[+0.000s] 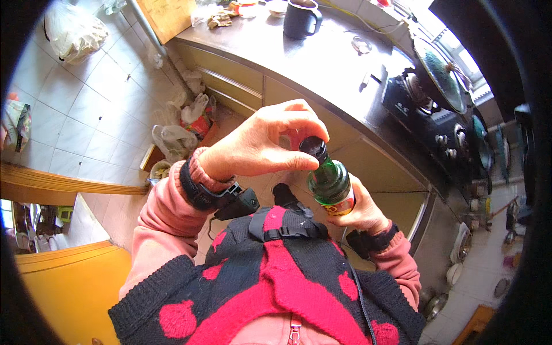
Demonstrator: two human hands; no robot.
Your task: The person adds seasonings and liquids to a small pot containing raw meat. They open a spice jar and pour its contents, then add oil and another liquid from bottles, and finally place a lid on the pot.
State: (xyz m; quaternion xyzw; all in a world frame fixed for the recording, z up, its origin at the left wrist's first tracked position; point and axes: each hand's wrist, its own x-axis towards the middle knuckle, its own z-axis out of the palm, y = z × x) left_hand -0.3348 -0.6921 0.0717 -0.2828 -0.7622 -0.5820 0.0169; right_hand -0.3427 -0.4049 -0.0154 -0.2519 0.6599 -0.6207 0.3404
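Observation:
A green glass bottle with a red and yellow label is held in front of my body, tilted with its neck up and to the left. My right hand wraps around its labelled lower part. At the top of the neck sits a black plastic cap. My left hand reaches over from the left, its thumb and index finger on either side of that cap. The curled fingers partly hide what lies between palm and cap.
Behind the hands runs a dark countertop with a black mug. To the right stands a gas stove, a glass-lidded pan on it. Plastic bags lie on the floor at left, near a wooden edge.

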